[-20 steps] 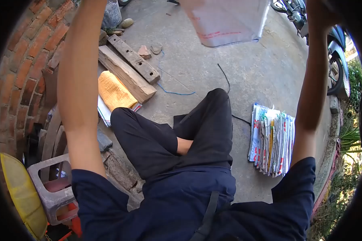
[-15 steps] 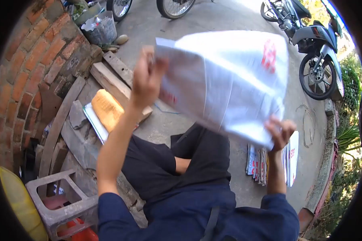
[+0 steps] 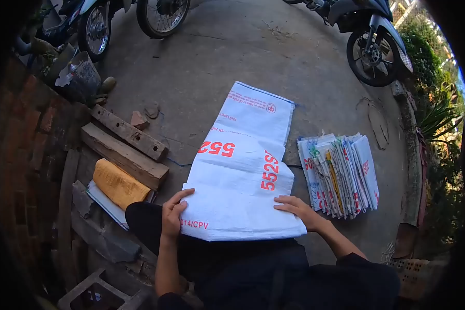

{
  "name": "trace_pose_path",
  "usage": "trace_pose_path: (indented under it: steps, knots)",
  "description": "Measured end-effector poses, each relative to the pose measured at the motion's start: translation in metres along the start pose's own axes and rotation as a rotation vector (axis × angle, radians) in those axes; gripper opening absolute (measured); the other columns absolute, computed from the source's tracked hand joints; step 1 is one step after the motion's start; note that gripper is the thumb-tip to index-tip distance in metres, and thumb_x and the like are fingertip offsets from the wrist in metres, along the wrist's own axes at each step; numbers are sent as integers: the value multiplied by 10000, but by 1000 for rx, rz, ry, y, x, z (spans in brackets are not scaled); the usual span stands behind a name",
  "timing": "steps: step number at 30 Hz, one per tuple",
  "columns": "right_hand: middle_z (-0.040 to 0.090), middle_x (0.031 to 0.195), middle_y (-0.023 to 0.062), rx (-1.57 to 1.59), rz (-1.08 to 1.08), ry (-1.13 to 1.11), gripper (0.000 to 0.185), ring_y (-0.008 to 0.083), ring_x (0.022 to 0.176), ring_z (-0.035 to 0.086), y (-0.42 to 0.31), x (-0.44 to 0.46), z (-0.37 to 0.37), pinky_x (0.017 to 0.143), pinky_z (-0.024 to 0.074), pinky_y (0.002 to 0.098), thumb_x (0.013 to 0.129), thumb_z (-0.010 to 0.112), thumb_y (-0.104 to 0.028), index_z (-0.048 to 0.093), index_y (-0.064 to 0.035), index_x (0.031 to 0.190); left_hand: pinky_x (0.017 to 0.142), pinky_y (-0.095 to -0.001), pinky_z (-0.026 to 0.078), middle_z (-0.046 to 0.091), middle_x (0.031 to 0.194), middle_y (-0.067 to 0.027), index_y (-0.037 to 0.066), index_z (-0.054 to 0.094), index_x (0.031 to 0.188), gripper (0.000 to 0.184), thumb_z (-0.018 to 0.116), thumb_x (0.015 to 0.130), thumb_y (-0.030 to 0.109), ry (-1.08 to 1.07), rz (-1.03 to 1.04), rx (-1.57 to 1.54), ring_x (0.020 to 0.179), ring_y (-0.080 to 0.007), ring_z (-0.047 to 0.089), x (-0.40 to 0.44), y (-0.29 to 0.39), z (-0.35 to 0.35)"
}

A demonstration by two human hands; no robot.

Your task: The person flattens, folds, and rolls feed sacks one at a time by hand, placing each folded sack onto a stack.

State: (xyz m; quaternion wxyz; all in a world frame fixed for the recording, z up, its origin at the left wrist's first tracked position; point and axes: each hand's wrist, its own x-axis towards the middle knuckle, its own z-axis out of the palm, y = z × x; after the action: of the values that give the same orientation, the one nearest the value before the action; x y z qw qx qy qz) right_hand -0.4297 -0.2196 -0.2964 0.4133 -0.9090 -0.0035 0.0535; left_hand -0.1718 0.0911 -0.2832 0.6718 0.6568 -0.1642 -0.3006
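Observation:
A white woven sack [image 3: 237,170] with red print lies spread over my lap and the ground before me, its near part folded over. My left hand [image 3: 174,212] grips the sack's near left edge, thumb and fingers on the cloth. On the near right side, my right hand [image 3: 297,211] holds the other edge, fingers on top and the thumb hidden. Right of the sack stands a row of folded sacks [image 3: 338,175], packed side by side. A folded yellow sack [image 3: 119,183] rests on white ones at the left.
Two wooden beams [image 3: 124,155] lie at the left beside a brick wall [image 3: 31,129]. A grey bucket [image 3: 80,77] stands behind them. A motorbike wheel [image 3: 374,56] is at the back right, more wheels at the back left. A plastic stool [image 3: 95,292] is at the lower left.
The sack was raised and blurred in the air; it has come down onto my lap and the ground, partly folded. Both hands have lowered with it. The view has shifted.

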Motion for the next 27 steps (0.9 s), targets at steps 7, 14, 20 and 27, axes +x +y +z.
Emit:
trace_pose_path:
  steps: [7,14,20,27]
  knots:
    - [640,1205,180,271,-14,196,301,310,1124,623,22,-6,6,954,502,407,931,590,-226,653,-57,1172,773,-271,504,691,962,-123,5,646,1182,432,565,768,-91,-319,-3,158,834,-151,655,3,-13,-30]
    - [646,1165,180,428,110,382,313,270,1095,622,22,-21,26,954,473,399,939,597,-242,623,0,1135,785,-294,429,572,1045,-70,92,713,984,382,840,634,180,-2,406,479,935,-188,516,0,-30,1]
    - [552,1229,136,521,481,763,432,181,1137,508,-7,-21,53,996,365,308,1013,494,-193,347,36,1349,677,-324,420,611,802,-107,-14,617,948,150,587,916,129,73,280,481,750,-234,541,-21,-43,16]
    - [616,1120,195,520,723,560,674,188,1051,577,-30,-18,31,923,440,301,927,611,-161,222,17,1448,791,-346,495,669,965,-218,-58,561,1152,328,536,902,152,241,-242,276,885,-260,663,-54,-37,48]
